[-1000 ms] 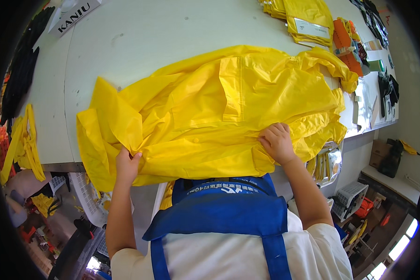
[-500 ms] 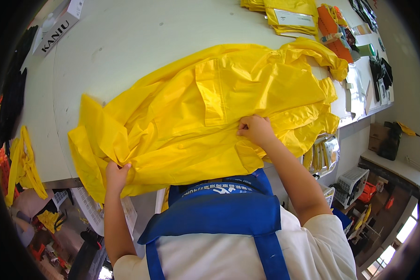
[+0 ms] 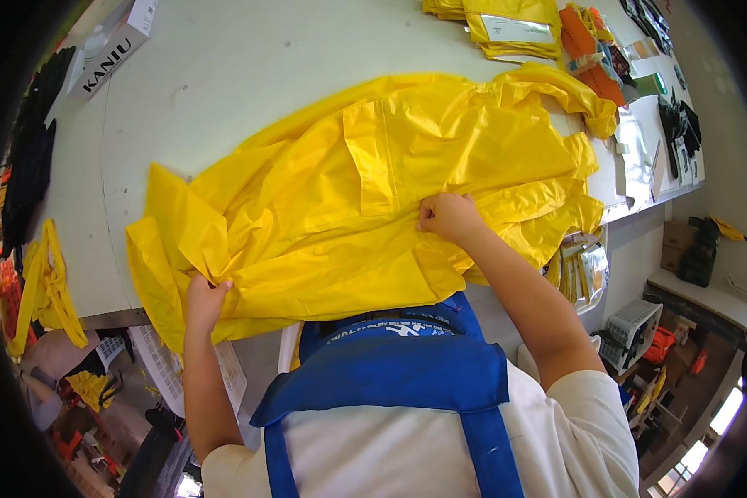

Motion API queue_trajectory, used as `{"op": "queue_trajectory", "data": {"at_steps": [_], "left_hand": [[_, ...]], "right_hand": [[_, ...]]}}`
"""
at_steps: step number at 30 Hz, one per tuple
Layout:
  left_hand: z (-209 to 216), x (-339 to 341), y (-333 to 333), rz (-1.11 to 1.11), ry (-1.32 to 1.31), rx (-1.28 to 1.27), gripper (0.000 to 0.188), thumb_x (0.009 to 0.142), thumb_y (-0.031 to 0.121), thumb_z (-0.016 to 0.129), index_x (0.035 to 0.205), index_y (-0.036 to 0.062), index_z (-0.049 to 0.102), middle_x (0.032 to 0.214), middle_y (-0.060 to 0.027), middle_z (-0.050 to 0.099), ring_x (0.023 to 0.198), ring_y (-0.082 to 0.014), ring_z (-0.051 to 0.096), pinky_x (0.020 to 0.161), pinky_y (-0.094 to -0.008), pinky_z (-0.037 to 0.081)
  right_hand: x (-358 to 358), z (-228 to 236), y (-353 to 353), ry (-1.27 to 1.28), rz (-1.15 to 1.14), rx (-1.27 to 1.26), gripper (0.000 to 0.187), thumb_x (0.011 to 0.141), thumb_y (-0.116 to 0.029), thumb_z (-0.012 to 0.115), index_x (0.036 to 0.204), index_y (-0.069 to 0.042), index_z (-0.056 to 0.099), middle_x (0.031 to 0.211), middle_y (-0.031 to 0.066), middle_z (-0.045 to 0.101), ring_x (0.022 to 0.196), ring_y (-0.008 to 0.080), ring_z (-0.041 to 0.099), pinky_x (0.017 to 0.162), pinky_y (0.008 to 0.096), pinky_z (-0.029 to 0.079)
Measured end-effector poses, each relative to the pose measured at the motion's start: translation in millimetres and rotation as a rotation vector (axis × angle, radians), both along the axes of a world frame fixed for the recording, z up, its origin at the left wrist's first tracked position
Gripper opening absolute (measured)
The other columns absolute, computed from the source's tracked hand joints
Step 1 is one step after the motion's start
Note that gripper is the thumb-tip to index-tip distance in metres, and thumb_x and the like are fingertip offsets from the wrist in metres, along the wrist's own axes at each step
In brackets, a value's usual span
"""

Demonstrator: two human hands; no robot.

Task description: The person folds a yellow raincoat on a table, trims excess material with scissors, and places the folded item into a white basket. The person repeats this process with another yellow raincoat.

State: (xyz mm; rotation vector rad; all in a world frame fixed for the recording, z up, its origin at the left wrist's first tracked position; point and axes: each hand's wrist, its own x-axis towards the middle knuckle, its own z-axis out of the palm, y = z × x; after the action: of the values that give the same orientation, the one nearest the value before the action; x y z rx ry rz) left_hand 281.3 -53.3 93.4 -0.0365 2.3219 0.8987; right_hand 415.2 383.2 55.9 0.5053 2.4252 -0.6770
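A shiny yellow raincoat [image 3: 307, 199] lies spread and rumpled across the white table, its near edge hanging over the front toward my blue apron [image 3: 382, 373]. At its left end my left hand [image 3: 205, 303] pinches a gathered fold, thumb pressed against the cloth. My right hand [image 3: 450, 217] is closed on the front strip of the raincoat, just right of the pocket flap [image 3: 372, 158]; its fingertips are partly hidden. One sleeve [image 3: 589, 104] stretches out at the far right.
Folded yellow garments [image 3: 519, 33] are stacked at the back of the white table [image 3: 224, 66]. Right of them stands an orange box [image 3: 588, 58] with small items. A white box [image 3: 116, 50] sits far left, above another yellow garment [image 3: 48, 290] hanging off the edge.
Both hands keep their grip on the raincoat. My right hand has shifted slightly up and left. The left end of the coat has settled, and the whole view has moved slightly.
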Motion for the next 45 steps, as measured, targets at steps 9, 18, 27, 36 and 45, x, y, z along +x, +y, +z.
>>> {"op": "queue_trajectory", "data": {"at_steps": [9,18,27,36,45], "left_hand": [[0,2,-3,0.156,0.047,0.151,0.046,0.079,-0.006,0.059,0.124,0.0,0.049,0.117,-0.0094,0.059,0.106,-0.0201,0.056,0.092,-0.029,0.041],[-10,-3,-6,0.141,0.085,0.075,0.046,0.078,-0.007,0.058,0.123,-0.0002,0.048,0.114,-0.0076,0.06,0.102,-0.0182,0.057,0.089,-0.029,0.043],[-19,-5,-12,0.146,0.118,0.032,0.041,0.079,-0.003,0.062,0.119,-0.0015,0.052,0.113,-0.0109,0.061,0.101,-0.0219,0.058,0.089,-0.0308,0.043],[-18,-15,-1,0.113,0.143,-0.098,0.04,0.079,-0.001,0.062,0.118,-0.0022,0.052,0.112,-0.0117,0.061,0.099,-0.0239,0.058,0.087,-0.0314,0.043],[-29,-20,-7,0.147,0.205,-0.079,0.043,0.079,-0.005,0.059,0.121,-0.0021,0.05,0.117,-0.0116,0.059,0.106,-0.0233,0.056,0.092,-0.0301,0.04]], "right_hand": [[62,39,130,0.248,0.176,0.321,0.014,0.074,-0.022,0.065,0.086,-0.015,0.068,0.088,0.0031,0.066,0.096,0.0226,0.057,0.09,0.0396,0.037],[83,27,140,0.289,-0.027,0.042,0.015,0.079,-0.026,0.066,0.083,-0.011,0.068,0.082,0.0041,0.066,0.081,0.0234,0.061,0.086,0.0366,0.038],[75,-2,141,0.309,-0.145,0.044,0.016,0.078,-0.026,0.068,0.081,-0.011,0.063,0.084,0.005,0.065,0.085,0.0249,0.06,0.087,0.038,0.036],[87,1,140,0.495,-0.028,0.111,0.019,0.078,-0.019,0.068,0.093,-0.011,0.059,0.093,0.0076,0.061,0.093,0.028,0.056,0.086,0.0406,0.037],[162,4,245,0.511,-1.052,-0.116,0.041,0.076,-0.004,0.07,0.113,0.006,0.053,0.1,0.0109,0.061,0.087,0.0184,0.058,0.078,0.0307,0.047]]}}
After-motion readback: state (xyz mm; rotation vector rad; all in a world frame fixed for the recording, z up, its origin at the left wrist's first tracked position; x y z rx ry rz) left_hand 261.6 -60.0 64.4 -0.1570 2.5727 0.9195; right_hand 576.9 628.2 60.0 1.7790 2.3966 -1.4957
